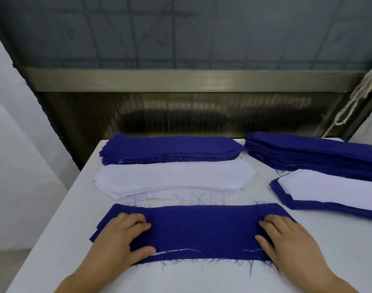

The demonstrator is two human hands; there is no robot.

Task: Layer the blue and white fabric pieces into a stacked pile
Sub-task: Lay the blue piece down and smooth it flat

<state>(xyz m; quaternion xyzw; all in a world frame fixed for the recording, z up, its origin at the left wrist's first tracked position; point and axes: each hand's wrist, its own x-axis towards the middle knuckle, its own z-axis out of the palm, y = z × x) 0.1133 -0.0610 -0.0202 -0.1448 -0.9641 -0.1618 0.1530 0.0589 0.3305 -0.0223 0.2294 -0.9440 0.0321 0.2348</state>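
Note:
A long blue fabric piece [202, 231] lies flat near the table's front edge, with a thin white edge showing under its near side. My left hand [121, 240] presses on its left end and my right hand [286, 242] presses on its right end, fingers lightly bent on the cloth. Behind it sits a stack of white pieces [172, 178], and behind that a stack of blue pieces [168, 148]. At the right, a white piece [333, 189] tops a layered blue and white pile [329, 208].
A tall stack of blue pieces [316, 155] stands at the back right. The white table [202, 278] ends at a dark panel and metal rail [180, 80] behind. White cord [358, 92] hangs at the right. The table's left edge drops off.

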